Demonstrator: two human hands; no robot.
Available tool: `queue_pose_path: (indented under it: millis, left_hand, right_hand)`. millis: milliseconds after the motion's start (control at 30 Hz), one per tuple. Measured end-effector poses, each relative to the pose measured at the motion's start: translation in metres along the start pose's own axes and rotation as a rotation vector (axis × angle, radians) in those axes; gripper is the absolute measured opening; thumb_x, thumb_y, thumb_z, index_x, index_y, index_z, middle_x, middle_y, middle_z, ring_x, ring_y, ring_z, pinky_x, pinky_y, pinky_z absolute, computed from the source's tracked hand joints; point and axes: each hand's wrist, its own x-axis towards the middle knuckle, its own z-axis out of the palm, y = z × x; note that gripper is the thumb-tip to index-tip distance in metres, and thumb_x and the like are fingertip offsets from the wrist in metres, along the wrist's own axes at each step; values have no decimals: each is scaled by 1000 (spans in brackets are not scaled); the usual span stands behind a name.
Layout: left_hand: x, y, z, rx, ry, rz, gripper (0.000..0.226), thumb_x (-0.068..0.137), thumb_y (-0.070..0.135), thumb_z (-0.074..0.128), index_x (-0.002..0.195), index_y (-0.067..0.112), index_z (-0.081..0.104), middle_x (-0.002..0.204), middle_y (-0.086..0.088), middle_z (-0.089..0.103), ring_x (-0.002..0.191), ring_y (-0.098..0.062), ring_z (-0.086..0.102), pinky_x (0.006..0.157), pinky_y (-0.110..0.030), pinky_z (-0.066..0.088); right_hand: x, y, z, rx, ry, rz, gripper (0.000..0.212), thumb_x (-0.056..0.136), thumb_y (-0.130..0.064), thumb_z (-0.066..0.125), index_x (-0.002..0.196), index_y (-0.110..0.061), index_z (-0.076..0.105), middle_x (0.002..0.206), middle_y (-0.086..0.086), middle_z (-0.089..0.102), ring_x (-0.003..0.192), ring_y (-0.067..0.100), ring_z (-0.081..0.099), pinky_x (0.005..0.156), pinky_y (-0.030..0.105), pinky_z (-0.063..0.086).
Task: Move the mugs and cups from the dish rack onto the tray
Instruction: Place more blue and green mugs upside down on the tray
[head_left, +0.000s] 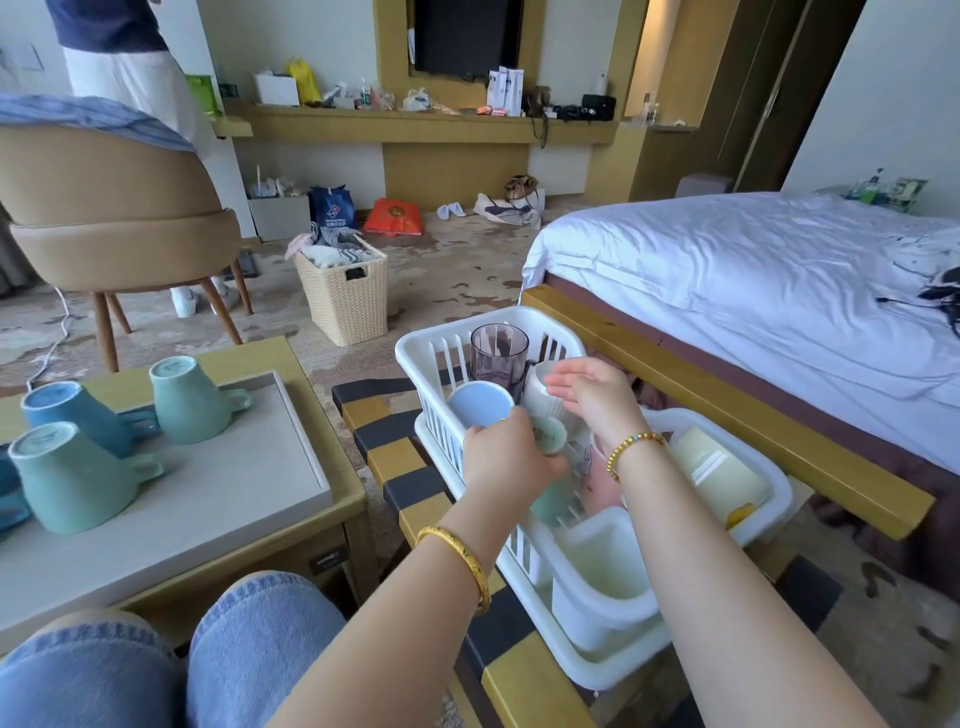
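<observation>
I'm curling my left hand (506, 457) around a green mug (549, 436) at frame centre while my right hand (597, 397) is hovering spread, risking knocking the glass (498, 358)

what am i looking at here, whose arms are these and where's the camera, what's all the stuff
There is no machine here. The single picture comes from a wide-angle camera worn on a person's head, looking forward and down, so the two arms are that person's own.

The left hand curls its fingers around a small green cup inside the white dish rack. The right hand hovers open beside a white cup, holding nothing.

Also in the rack are a light blue cup and a dark see-through tumbler.

To the left, a grey tray on a low table already carries upside-down mugs: two green mugs and a blue mug.
</observation>
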Motion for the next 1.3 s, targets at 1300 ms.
queue_pose_path:
  millis: [1300]
  left_hand:
    - [38, -54, -93, -1140, -96, -587, 57, 93, 56, 32, 131, 14, 38, 110, -13, 55, 100, -29, 58, 91, -44, 50]
  right_hand:
    - [-22, -18, 19, 342, -270, 57, 11, 89, -19, 61, 89, -8, 65, 90, 12, 72, 76, 18, 74, 65, 24, 59]
